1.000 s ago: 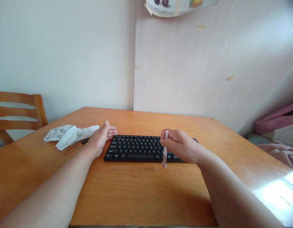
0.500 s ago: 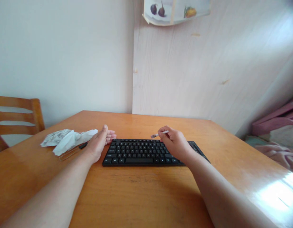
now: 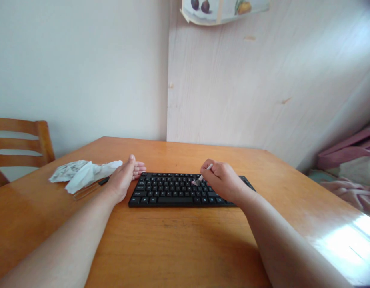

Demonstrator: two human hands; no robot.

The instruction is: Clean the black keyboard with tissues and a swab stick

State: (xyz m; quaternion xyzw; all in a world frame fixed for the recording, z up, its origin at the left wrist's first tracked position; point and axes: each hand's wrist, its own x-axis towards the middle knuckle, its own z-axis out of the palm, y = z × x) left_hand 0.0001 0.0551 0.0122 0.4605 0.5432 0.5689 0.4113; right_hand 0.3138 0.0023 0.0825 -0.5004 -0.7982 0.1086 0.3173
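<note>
A black keyboard (image 3: 169, 192) lies flat on the wooden table (image 3: 179, 244), its long side facing me. My right hand (image 3: 222, 180) is closed around the white handle of a small brush (image 3: 198, 181), over the keyboard's right half. The brush tip points left and down at the keys; whether it touches them I cannot tell. My left hand (image 3: 125, 178) rests on edge by the keyboard's left end, fingers stretched out and holding nothing. Part of the keyboard's right side is hidden by my right hand.
Left of my left hand lie a crumpled white cloth or tissue (image 3: 83, 174) and a thin wire-like item with a black end (image 3: 103, 181). A wooden chair (image 3: 19, 144) stands at the far left. Folded fabric (image 3: 349, 188) is piled beyond the table's right edge.
My right hand has turned the brush: its tip pointed down toward me, then left near the keyboard's back edge, and now down over the keys. My left hand has stayed by the keyboard.
</note>
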